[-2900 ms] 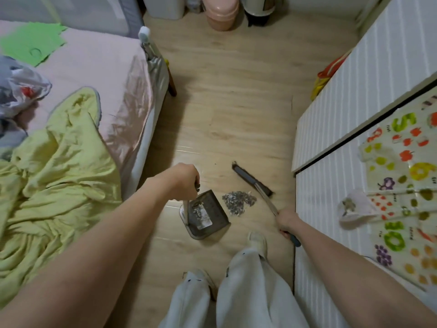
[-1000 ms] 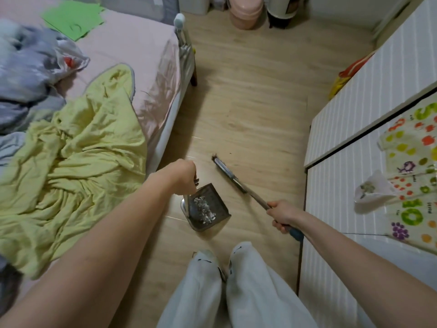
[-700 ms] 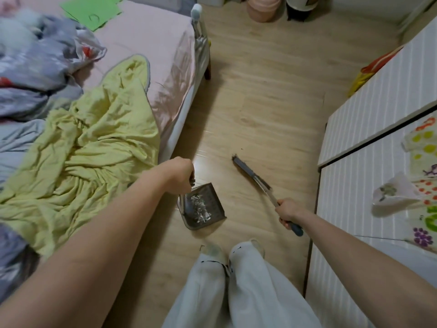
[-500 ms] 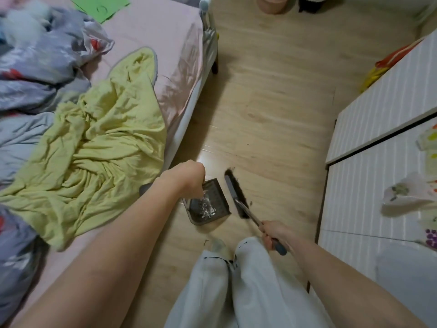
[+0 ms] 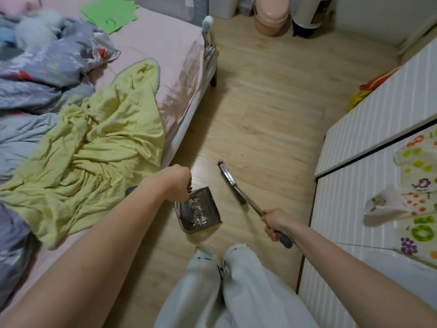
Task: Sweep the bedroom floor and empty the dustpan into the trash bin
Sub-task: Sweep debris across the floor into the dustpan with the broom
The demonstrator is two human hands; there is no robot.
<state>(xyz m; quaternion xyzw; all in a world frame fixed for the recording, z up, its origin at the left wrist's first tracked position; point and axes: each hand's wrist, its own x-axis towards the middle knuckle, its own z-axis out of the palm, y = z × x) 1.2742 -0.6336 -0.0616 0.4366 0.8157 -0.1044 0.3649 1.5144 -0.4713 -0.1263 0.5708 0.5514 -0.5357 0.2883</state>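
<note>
Delta vs half a second ago: the long-handled dark-bristled broom (image 5: 233, 184) is swung off the dark grey plastic dustpan (image 5: 201, 210). Then its head sat right against the pan's right edge; now it's clear of it, up and to the right on the light wood-plank floor (image 5: 264, 95). The dustpan hasn't moved, same small pile of grey-white debris (image 5: 197, 213) inside.

Hands: left hand (image 5: 177, 183) curled round the dustpan's handle at the pan's top-left corner; right hand (image 5: 275, 222) wrapped round the broom shaft just above its blue grip end. Hands well apart.

Dustpan location: flat on the floor, just beside the bed's lower right edge, in front of the person's feet.

Counts: 1 broom, 1 dustpan, 1 debris pile, 2 hands. Also 1 pink-sheeted bed (image 5: 165, 58) with 1 crumpled yellow blanket (image 5: 94, 150), 1 pink plastic bin (image 5: 272, 18) at the floor's far edge, 1 white slatted cabinet (image 5: 369, 129) along the right edge.
</note>
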